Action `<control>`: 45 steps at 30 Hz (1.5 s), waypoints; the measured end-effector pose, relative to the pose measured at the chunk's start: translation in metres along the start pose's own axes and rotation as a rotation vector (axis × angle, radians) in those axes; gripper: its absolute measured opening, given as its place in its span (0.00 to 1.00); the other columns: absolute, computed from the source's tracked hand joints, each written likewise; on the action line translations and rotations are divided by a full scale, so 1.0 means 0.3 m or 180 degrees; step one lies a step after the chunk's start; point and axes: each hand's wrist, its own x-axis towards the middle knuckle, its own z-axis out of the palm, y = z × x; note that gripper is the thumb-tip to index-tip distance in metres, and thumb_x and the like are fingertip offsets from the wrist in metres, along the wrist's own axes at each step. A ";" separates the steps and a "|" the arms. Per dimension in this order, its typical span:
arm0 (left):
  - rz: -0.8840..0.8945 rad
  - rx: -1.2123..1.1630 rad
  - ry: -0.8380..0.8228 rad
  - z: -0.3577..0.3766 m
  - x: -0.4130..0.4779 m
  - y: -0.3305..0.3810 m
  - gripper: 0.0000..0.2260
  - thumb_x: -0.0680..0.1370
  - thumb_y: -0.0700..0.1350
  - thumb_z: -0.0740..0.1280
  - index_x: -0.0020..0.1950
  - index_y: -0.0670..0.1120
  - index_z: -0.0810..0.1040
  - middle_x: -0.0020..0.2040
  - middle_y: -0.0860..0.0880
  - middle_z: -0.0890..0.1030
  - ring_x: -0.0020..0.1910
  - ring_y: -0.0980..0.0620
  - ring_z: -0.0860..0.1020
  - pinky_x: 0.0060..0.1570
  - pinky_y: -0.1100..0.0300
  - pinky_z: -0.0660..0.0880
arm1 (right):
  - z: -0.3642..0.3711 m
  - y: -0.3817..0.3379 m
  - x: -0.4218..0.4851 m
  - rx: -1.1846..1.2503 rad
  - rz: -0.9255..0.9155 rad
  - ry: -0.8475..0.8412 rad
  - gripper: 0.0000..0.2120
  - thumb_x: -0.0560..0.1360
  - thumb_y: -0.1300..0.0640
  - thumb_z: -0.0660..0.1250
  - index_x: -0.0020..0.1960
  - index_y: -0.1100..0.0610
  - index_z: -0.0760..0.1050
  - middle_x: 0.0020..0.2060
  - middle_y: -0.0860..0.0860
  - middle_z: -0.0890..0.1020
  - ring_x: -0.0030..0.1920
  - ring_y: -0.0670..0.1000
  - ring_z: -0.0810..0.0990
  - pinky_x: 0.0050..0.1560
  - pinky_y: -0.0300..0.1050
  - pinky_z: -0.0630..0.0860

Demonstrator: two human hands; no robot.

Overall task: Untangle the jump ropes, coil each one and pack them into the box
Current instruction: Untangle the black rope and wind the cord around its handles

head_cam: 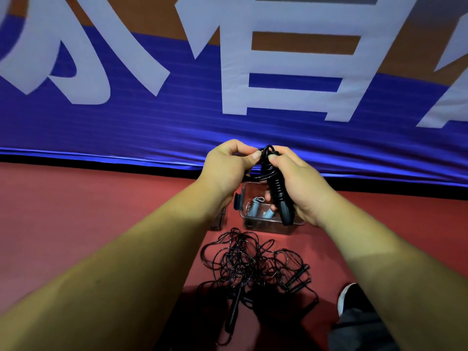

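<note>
I hold a black jump rope (274, 183) up in front of me, its cord wound in tight turns around the handles. My right hand (301, 188) grips the wound handles, whose tips stick out below the palm. My left hand (228, 163) pinches the cord's end loop at the top of the bundle. Below my hands a clear plastic box (255, 225) stands on the red floor with a coiled light-blue rope (255, 207) inside. A tangled heap of black ropes (253, 267) with several handles lies on the floor in front of the box.
A blue banner (152, 122) with large white characters hangs along the wall behind the box. The box's lid (219, 219) lies on the floor to its left, mostly hidden by my left forearm. My dark shoe (350, 297) and trouser leg are at the lower right.
</note>
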 end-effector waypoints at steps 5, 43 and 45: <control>0.0469 0.0627 0.0019 -0.009 -0.004 0.017 0.03 0.78 0.39 0.76 0.47 0.41 0.84 0.44 0.44 0.86 0.40 0.54 0.81 0.44 0.60 0.80 | -0.009 -0.005 -0.007 -0.0201 -0.0043 -0.0193 0.08 0.86 0.45 0.62 0.61 0.38 0.79 0.45 0.53 0.81 0.36 0.57 0.80 0.36 0.54 0.76; 0.1103 0.1888 -0.0521 0.015 -0.019 0.065 0.04 0.81 0.46 0.71 0.49 0.49 0.76 0.42 0.50 0.81 0.38 0.58 0.76 0.44 0.61 0.74 | -0.050 0.045 0.017 -0.1967 0.0013 -0.0454 0.23 0.72 0.34 0.77 0.61 0.42 0.74 0.41 0.45 0.86 0.35 0.48 0.82 0.42 0.51 0.82; 0.1119 0.1647 -0.0482 0.039 -0.024 0.076 0.05 0.82 0.47 0.68 0.49 0.50 0.73 0.43 0.44 0.83 0.40 0.52 0.80 0.47 0.51 0.78 | -0.041 0.060 0.017 -0.2209 0.0147 -0.0377 0.23 0.73 0.33 0.76 0.59 0.44 0.75 0.38 0.47 0.85 0.33 0.49 0.82 0.38 0.48 0.80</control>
